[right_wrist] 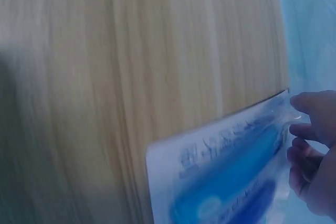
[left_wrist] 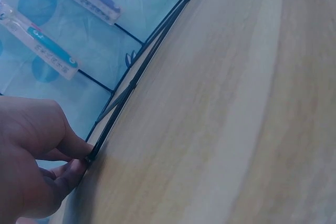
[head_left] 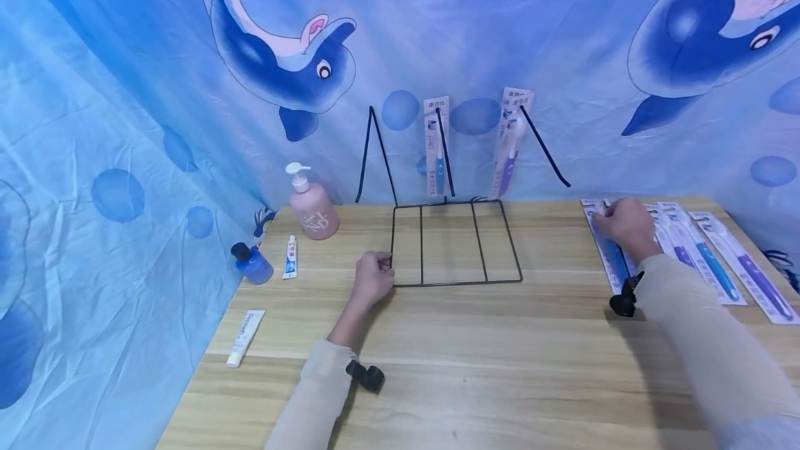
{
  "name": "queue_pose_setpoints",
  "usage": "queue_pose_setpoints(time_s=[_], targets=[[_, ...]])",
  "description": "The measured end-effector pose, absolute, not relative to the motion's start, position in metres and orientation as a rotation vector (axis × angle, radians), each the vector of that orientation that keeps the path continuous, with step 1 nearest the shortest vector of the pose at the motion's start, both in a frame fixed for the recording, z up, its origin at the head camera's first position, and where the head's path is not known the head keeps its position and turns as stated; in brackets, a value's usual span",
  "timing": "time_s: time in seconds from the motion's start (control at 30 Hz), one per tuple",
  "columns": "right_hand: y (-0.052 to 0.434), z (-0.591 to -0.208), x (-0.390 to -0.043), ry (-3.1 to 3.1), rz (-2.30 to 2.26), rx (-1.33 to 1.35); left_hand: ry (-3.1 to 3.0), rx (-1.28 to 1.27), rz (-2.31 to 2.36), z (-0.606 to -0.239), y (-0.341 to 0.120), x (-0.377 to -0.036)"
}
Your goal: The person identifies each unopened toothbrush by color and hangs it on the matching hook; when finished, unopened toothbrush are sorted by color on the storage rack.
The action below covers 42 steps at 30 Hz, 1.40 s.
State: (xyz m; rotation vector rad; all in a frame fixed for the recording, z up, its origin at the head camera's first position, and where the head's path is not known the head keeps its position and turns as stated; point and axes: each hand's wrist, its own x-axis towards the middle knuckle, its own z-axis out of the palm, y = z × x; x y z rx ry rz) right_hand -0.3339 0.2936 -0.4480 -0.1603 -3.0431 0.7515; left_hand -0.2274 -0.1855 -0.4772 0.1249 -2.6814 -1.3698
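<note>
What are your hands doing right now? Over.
Left hand pinches wire rack corner. Right hand grips packaged toothbrush on table. Nothing in the way.

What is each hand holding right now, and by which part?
The left hand pinches the wire rack at its front left corner. The right hand grips a packaged toothbrush at the far end of its card.

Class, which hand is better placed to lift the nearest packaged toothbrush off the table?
The right hand: its fingers already rest on the blue toothbrush pack, while the left hand pinches the wire rack.
</note>
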Motion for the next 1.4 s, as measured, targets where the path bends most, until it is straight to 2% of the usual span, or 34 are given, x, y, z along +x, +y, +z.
queue_pose_setpoints(time_s=[0.8, 1.4], targets=[[0.279, -0.420, -0.324, -2.945, 0.787, -0.138, -2.713, 0.122, -1.386, -0.477, -0.180, -0.227], [0.255, -0.321, -0.267, -2.534, 0.737, 0.096, -2.711, 0.132, -1.348, -0.476, -0.184, -0.224]])
